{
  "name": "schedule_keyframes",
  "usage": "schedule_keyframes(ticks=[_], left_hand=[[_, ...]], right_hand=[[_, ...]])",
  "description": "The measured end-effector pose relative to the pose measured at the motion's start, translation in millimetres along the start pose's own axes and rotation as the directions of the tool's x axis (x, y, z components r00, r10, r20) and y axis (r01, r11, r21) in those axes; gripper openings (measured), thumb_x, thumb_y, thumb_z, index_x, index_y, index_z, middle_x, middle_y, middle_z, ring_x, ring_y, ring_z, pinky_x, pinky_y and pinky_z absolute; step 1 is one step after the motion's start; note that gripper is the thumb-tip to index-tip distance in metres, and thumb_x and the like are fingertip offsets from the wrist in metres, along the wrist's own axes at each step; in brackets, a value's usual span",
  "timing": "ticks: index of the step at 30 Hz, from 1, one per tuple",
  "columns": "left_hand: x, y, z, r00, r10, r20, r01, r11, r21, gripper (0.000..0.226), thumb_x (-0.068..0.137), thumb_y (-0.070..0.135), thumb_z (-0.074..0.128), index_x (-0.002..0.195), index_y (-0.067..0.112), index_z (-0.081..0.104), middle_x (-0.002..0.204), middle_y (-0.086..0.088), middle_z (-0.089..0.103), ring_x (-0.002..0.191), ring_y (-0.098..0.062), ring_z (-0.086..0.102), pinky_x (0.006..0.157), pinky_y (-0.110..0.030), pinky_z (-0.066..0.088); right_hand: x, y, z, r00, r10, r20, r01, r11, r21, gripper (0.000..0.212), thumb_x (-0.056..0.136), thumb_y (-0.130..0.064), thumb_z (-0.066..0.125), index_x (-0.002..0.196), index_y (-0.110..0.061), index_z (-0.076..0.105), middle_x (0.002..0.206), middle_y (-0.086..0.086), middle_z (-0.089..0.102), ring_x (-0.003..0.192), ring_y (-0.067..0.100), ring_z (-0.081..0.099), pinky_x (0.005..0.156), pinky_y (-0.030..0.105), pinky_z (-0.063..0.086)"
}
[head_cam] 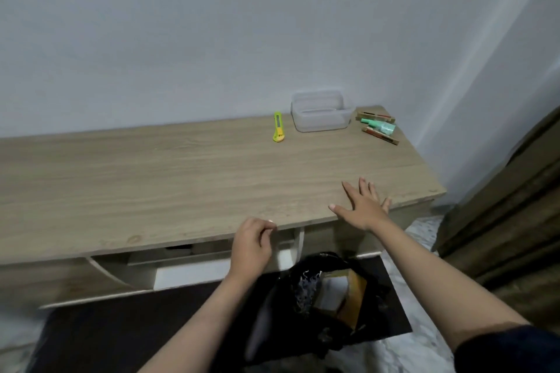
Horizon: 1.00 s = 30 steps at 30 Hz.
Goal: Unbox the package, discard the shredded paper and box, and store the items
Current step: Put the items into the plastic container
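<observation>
A cardboard box (351, 291) and white shredded paper (306, 285) sit inside a black bin bag (281, 312) on the floor below the desk. At the desk's far right lie the unpacked items: a green tube (378, 125) and two brown sticks (380, 135), next to a clear plastic container (321, 110). My right hand (362, 207) is spread with straight fingers over the desk's front edge. My left hand (253, 241) hangs loosely curled at the desk's front edge, holding nothing.
A yellow-green utility knife (278, 127) lies on the wooden desk (151, 179) left of the container. Under the desktop is a drawer or shelf (188, 266). A dark mat (121, 327) covers the floor. A brown curtain (509, 221) hangs at the right.
</observation>
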<state>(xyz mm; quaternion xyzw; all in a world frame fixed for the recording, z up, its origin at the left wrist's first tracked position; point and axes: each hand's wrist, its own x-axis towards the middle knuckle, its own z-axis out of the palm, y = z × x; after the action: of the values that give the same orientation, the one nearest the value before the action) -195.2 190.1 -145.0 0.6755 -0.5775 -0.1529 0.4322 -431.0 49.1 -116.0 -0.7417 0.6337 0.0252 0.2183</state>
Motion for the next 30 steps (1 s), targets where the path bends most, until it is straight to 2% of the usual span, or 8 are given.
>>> schedule_keyframes(ticks=[4, 10, 13, 15, 19, 23, 28, 30], left_hand=[[-33, 28, 55, 0.991, -0.057, 0.124, 0.059, 0.998, -0.013, 0.018, 0.076, 0.006, 0.056, 0.081, 0.015, 0.071, 0.083, 0.003, 0.067, 0.08, -0.015, 0.062, 0.075, -0.026, 0.048], [-51, 39, 108, 0.93, -0.331, 0.161, 0.322, 0.944, 0.078, 0.016, 0.077, 0.009, 0.066, 0.081, 0.022, 0.073, 0.085, 0.009, 0.073, 0.087, -0.01, 0.065, 0.089, -0.033, 0.046], [-49, 46, 115, 0.902, -0.387, 0.191, 0.388, 0.921, 0.033, 0.017, 0.075, 0.002, 0.068, 0.08, 0.018, 0.071, 0.085, 0.001, 0.07, 0.081, -0.011, 0.063, 0.08, -0.029, 0.051], [-46, 47, 117, 0.91, -0.38, 0.166, 0.38, 0.925, 0.034, 0.022, 0.073, 0.0, 0.069, 0.078, 0.021, 0.066, 0.086, -0.002, 0.067, 0.079, -0.012, 0.061, 0.075, -0.022, 0.049], [-40, 46, 115, 0.935, -0.336, 0.111, 0.339, 0.941, -0.004, 0.02, 0.074, 0.001, 0.067, 0.083, 0.018, 0.063, 0.089, -0.001, 0.061, 0.082, -0.011, 0.06, 0.081, -0.028, 0.051], [-31, 58, 107, 0.972, -0.233, 0.023, 0.234, 0.972, -0.021, 0.011, 0.082, 0.017, 0.063, 0.092, 0.015, 0.064, 0.092, 0.003, 0.057, 0.08, -0.006, 0.058, 0.075, -0.021, 0.047], [8, 68, 89, 0.998, -0.034, -0.058, 0.034, 0.999, -0.003, 0.023, 0.082, 0.032, 0.052, 0.091, 0.015, 0.064, 0.088, 0.004, 0.058, 0.08, -0.004, 0.055, 0.075, -0.011, 0.042], [27, 65, 85, 0.997, -0.019, -0.072, 0.021, 1.0, 0.024, 0.026, 0.081, 0.035, 0.051, 0.091, 0.015, 0.064, 0.09, 0.003, 0.06, 0.081, -0.006, 0.056, 0.076, -0.016, 0.044]], right_hand=[[3, 14, -3, 0.995, -0.061, 0.079, 0.066, 0.996, -0.059, 0.082, 0.077, -0.08, 0.026, 0.145, -0.046, -0.003, 0.156, -0.002, -0.026, 0.143, 0.024, -0.023, 0.108, 0.064, -0.015], [7, 22, -4, 0.986, -0.117, 0.12, 0.123, 0.992, -0.043, 0.083, 0.079, -0.078, 0.028, 0.146, -0.043, -0.005, 0.154, 0.0, -0.03, 0.142, 0.026, -0.027, 0.107, 0.063, -0.016], [10, 28, -4, 0.98, -0.147, 0.136, 0.154, 0.987, -0.038, 0.084, 0.079, -0.078, 0.028, 0.146, -0.042, -0.007, 0.154, 0.002, -0.031, 0.141, 0.028, -0.028, 0.107, 0.063, -0.016], [11, 31, -3, 0.977, -0.168, 0.132, 0.173, 0.985, -0.026, 0.084, 0.079, -0.078, 0.029, 0.146, -0.042, -0.007, 0.153, 0.003, -0.031, 0.141, 0.029, -0.029, 0.106, 0.062, -0.018], [11, 34, -3, 0.974, -0.195, 0.113, 0.197, 0.98, -0.012, 0.083, 0.08, -0.077, 0.029, 0.146, -0.042, -0.007, 0.153, 0.004, -0.031, 0.14, 0.029, -0.03, 0.106, 0.061, -0.02], [10, 35, 0, 0.976, -0.198, 0.095, 0.2, 0.98, -0.017, 0.083, 0.08, -0.077, 0.028, 0.146, -0.041, -0.008, 0.153, 0.004, -0.031, 0.141, 0.029, -0.029, 0.105, 0.06, -0.021], [11, 34, 3, 0.98, -0.188, 0.062, 0.188, 0.982, -0.006, 0.083, 0.08, -0.077, 0.029, 0.146, -0.042, -0.006, 0.155, 0.004, -0.028, 0.142, 0.029, -0.027, 0.106, 0.061, -0.02], [9, 33, 5, 0.983, -0.181, 0.034, 0.181, 0.983, 0.005, 0.082, 0.08, -0.076, 0.033, 0.147, -0.042, -0.001, 0.157, 0.004, -0.024, 0.143, 0.028, -0.024, 0.107, 0.061, -0.018]])
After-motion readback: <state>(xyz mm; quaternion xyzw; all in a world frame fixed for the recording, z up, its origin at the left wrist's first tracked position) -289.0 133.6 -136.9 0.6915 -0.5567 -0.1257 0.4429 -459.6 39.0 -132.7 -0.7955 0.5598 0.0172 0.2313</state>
